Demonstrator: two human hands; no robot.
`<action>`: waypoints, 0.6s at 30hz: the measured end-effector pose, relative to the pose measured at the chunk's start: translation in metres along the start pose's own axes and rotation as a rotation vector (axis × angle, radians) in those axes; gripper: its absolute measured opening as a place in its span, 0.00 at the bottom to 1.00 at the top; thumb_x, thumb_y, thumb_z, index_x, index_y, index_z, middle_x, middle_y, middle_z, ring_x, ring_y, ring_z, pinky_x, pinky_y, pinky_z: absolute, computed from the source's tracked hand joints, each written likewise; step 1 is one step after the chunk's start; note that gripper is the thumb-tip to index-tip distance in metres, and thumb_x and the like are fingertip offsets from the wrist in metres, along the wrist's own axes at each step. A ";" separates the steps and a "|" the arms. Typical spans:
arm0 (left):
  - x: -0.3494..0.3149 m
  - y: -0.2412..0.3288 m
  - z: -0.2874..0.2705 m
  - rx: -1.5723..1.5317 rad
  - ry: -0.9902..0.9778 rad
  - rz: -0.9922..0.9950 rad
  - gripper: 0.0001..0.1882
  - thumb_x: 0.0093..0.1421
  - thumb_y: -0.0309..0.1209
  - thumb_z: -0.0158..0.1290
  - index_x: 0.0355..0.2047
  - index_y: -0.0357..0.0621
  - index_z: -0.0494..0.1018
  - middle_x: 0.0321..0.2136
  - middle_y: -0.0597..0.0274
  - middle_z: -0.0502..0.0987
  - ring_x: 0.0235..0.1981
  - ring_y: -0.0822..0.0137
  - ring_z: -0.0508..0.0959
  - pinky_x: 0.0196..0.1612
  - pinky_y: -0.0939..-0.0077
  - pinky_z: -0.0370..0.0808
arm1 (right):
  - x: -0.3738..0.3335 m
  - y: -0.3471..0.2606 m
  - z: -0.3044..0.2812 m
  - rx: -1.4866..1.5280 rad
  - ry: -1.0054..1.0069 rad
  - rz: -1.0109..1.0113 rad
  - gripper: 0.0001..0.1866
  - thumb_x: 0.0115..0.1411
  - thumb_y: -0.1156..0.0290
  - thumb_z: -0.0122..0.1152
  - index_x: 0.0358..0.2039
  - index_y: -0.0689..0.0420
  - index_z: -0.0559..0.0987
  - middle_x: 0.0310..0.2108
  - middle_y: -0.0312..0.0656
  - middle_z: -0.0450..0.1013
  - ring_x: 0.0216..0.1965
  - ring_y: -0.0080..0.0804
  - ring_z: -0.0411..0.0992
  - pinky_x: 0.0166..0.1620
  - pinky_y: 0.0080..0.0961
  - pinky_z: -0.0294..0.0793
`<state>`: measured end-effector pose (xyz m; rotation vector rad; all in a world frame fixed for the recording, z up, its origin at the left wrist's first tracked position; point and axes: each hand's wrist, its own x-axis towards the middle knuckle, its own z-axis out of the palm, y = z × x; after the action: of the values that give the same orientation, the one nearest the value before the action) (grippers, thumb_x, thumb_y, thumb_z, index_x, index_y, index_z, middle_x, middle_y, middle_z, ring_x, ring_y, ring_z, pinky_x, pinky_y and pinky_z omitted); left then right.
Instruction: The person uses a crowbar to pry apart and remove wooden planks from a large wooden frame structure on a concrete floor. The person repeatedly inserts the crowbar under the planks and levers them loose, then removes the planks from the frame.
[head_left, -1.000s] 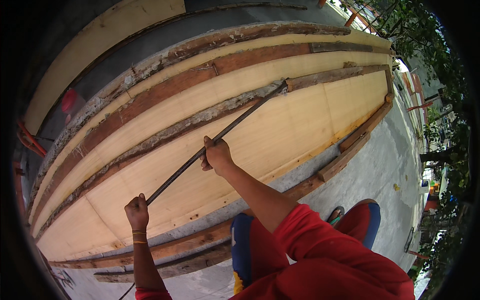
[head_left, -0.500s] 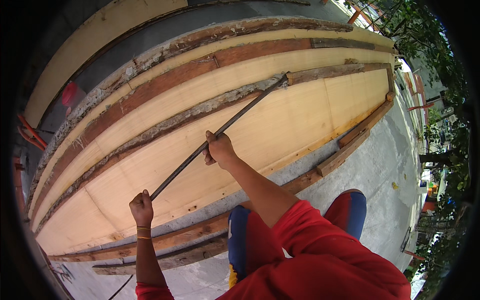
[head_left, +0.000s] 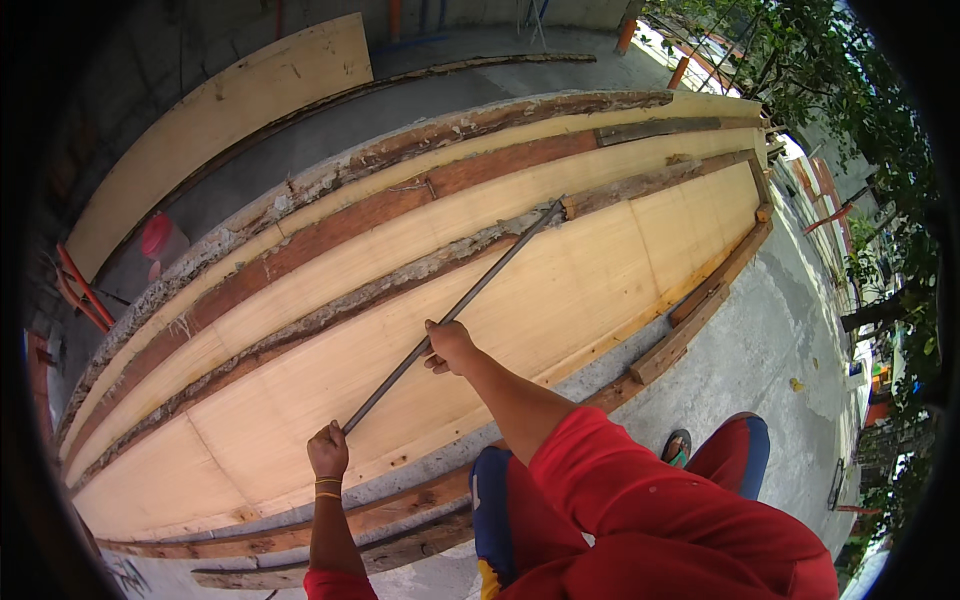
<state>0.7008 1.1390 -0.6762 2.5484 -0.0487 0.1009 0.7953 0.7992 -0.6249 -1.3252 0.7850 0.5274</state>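
Note:
A long dark metal bar slants across a pale plywood panel. My left hand is closed round its near end. Further up the shaft, my right hand grips it near the middle, above the plywood. The bar's far tip meets a rough, grey-crusted wooden strip lying lengthwise on the panel, right where a browner length of wood begins. Whether the tip is wedged under the wood I cannot tell. Beyond lie a reddish-brown board and another crusted strip.
Loose timber pieces lie along the panel's near edge, by my knees. Another plywood sheet lies at the back left. A pink-lidded container and orange bars are at the left. Grey concrete floor and leafy branches are at the right.
The view has tilted, so the panel sits lower in it. Both hands keep hold of the bar; its near end has shifted right, and its far tip stays by the same joint in the strip.

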 end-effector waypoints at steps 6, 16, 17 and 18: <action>-0.081 0.102 -0.117 0.067 -0.006 0.103 0.23 0.67 0.35 0.59 0.16 0.38 0.70 0.14 0.46 0.70 0.15 0.47 0.71 0.21 0.57 0.65 | -0.070 -0.003 -0.028 0.184 -0.125 -0.034 0.21 0.74 0.52 0.51 0.41 0.61 0.73 0.28 0.45 0.76 0.23 0.36 0.77 0.30 0.40 0.84; -0.249 0.102 -0.167 -0.172 -0.011 -0.169 0.24 0.53 0.37 0.72 0.16 0.37 0.69 0.14 0.55 0.67 0.17 0.63 0.65 0.23 0.64 0.64 | -0.229 0.035 -0.034 0.735 -0.416 -0.225 0.22 0.70 0.45 0.58 0.31 0.51 0.75 0.27 0.39 0.76 0.32 0.35 0.79 0.38 0.41 0.82; -0.257 0.099 -0.160 -0.254 -0.070 -0.323 0.25 0.52 0.37 0.73 0.17 0.36 0.68 0.14 0.57 0.66 0.18 0.66 0.65 0.23 0.65 0.63 | -0.238 0.024 -0.041 0.909 -0.414 -0.198 0.23 0.69 0.43 0.59 0.28 0.49 0.75 0.26 0.38 0.75 0.33 0.36 0.78 0.39 0.42 0.82; -0.254 0.099 -0.149 -0.318 -0.076 -0.239 0.25 0.53 0.37 0.72 0.17 0.35 0.68 0.14 0.58 0.65 0.19 0.68 0.64 0.24 0.66 0.63 | -0.247 0.010 -0.050 1.002 -0.389 -0.279 0.27 0.67 0.39 0.59 0.21 0.47 0.72 0.23 0.36 0.73 0.26 0.34 0.73 0.34 0.37 0.77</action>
<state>0.4331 1.1431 -0.5185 2.2204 0.1956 -0.0906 0.6186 0.7751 -0.4460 -0.3634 0.4148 0.1052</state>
